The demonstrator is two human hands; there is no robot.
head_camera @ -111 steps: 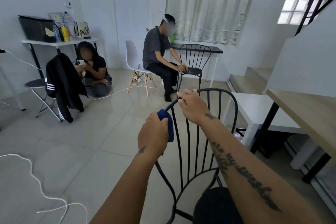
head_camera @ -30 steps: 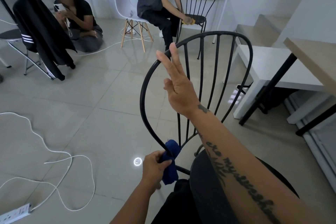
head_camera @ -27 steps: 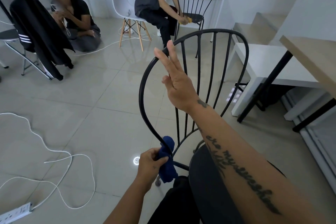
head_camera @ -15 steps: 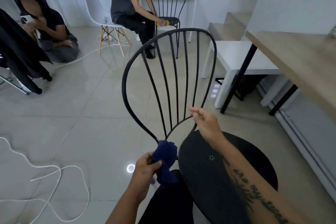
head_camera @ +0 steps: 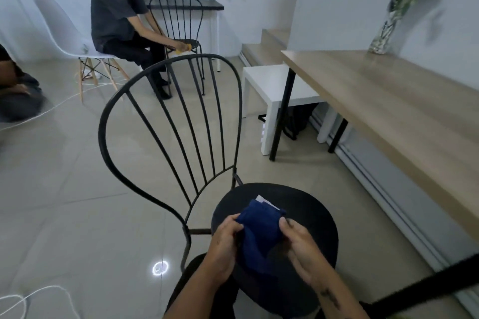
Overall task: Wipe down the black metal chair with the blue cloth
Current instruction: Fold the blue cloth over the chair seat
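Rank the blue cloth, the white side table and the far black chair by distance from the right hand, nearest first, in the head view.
1. The blue cloth: pinched in the right hand itself, close in front.
2. The white side table: further ahead, to the right.
3. The far black chair: across the room, ahead and left, farthest.

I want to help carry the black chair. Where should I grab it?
Grab the black metal chair by the curved top bar of its backrest, reaching down from above. That bar is a thin rod with open gaps under it, so fingers curl right around. The round seat is wide and flat, harder to hold.
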